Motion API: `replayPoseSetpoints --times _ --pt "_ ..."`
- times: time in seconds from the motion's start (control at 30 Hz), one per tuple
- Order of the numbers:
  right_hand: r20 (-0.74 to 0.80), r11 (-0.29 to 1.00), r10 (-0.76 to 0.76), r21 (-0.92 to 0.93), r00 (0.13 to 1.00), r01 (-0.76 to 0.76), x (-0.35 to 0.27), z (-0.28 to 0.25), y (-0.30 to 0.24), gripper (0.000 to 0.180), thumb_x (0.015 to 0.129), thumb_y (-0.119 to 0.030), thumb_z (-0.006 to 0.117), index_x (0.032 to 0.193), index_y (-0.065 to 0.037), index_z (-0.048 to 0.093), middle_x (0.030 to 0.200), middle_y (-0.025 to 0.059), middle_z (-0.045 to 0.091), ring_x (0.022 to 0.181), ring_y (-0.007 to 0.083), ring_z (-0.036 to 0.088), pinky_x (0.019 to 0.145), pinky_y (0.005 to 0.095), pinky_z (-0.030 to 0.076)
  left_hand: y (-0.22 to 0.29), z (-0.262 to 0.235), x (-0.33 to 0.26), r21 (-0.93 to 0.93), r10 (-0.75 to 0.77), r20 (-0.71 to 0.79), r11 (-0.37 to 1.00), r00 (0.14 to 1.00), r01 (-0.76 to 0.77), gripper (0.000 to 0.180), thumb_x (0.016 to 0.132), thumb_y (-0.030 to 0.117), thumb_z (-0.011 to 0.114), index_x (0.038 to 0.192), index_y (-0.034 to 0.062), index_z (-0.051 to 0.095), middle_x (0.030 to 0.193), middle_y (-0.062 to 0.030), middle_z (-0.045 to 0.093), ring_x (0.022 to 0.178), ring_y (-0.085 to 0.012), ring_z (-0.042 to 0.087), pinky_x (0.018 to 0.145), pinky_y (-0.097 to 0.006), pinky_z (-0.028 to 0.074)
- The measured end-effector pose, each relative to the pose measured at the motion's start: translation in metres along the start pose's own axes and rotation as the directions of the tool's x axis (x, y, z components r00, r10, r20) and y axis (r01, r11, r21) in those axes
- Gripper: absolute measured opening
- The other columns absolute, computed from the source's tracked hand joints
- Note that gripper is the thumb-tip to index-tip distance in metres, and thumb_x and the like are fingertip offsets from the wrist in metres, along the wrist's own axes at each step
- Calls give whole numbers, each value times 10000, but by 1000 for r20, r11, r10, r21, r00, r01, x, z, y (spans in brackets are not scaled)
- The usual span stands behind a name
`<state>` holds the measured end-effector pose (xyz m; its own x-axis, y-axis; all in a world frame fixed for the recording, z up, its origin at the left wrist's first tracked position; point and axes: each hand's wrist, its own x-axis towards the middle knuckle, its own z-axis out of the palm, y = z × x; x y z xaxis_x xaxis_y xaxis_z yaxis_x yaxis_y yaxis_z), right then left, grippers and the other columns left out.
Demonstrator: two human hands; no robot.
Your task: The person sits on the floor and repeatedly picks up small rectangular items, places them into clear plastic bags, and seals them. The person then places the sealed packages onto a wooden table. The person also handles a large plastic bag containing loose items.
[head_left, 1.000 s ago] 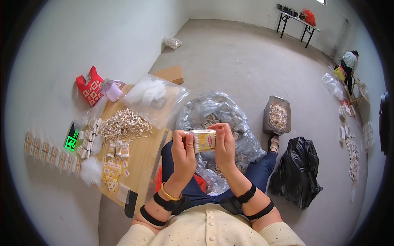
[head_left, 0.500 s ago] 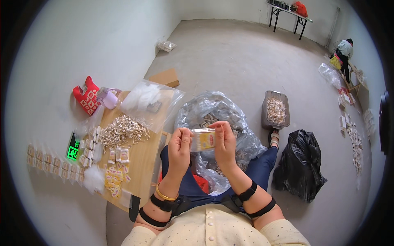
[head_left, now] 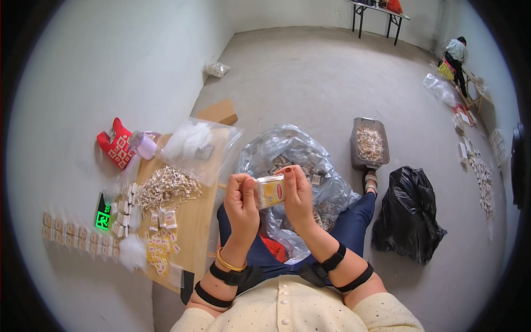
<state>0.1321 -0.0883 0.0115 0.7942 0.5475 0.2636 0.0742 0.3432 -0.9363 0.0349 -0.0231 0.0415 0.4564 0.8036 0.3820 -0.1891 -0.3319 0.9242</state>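
My left hand (head_left: 241, 200) and my right hand (head_left: 298, 195) are raised together in front of me, both pinching a small clear packet with a yellow and red label (head_left: 270, 191). The left fingers grip its left edge, the right fingers its top and right side. Below the hands a large clear plastic bag (head_left: 287, 152) with several small packets lies across my lap. A wooden board (head_left: 193, 216) to my left carries a heap of small pale pieces (head_left: 164, 186) and several little packets (head_left: 159, 252).
A grey tray of pale pieces (head_left: 369, 144) and a black plastic bag (head_left: 408, 213) lie on the floor to my right. A red bag (head_left: 115, 148), a green-lit device (head_left: 103, 217) and rows of packets (head_left: 77, 235) sit left. Another person (head_left: 457, 52) works far right.
Both hands have stayed together on the packet, shifting it slightly; the head view has tilted a little so the scene sits lower in the frame.
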Motion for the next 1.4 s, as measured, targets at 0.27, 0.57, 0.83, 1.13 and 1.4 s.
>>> replayPoseSetpoints --times 0.27,0.57,0.83,1.13,1.4 --pt "-31 1000 11 9 999 -11 11 -20 -1 295 1039 -290 452 908 -47 554 737 -25 562 652 15 483 585 195 413 -4 -6 -4 -149 -18 11 989 1000 19 163 1015 220 508 1019 63 464 632 57 418 514 -17 397 468 -172 304" --pt "-98 965 -146 -233 984 120 14 -35 -8 245 1008 -223 512 886 -18 569 700 30 593 641 83 524 589 259 433 2 -10 -4 -211 -315 231 907 921 363 209 876 207 734 827 69 585 712 52 585 595 -3 490 541 -166 397" --pt "-110 894 89 -429 990 -128 -4 -119 65 254 996 -272 526 952 -27 578 794 84 617 714 171 594 656 301 472 -22 -70 -19 -138 -378 68 913 923 384 170 878 217 729 865 102 604 704 60 584 588 -18 484 548 -176 384" --pt "-75 364 396 -902 915 -231 -60 -230 168 450 888 -329 647 1221 -50 531 1212 227 486 1056 389 554 915 415 465 -50 -188 -57 -162 -533 -164 845 830 510 172 867 248 741 867 115 631 718 50 584 602 -32 492 567 -188 371" --pt "203 553 395 -832 896 -55 -48 -187 184 193 884 -174 640 1012 -29 641 1021 174 556 944 312 577 792 370 497 -54 -295 -105 56 -469 -487 825 737 562 173 868 173 730 814 67 605 701 18 618 595 -60 564 557 -202 437"
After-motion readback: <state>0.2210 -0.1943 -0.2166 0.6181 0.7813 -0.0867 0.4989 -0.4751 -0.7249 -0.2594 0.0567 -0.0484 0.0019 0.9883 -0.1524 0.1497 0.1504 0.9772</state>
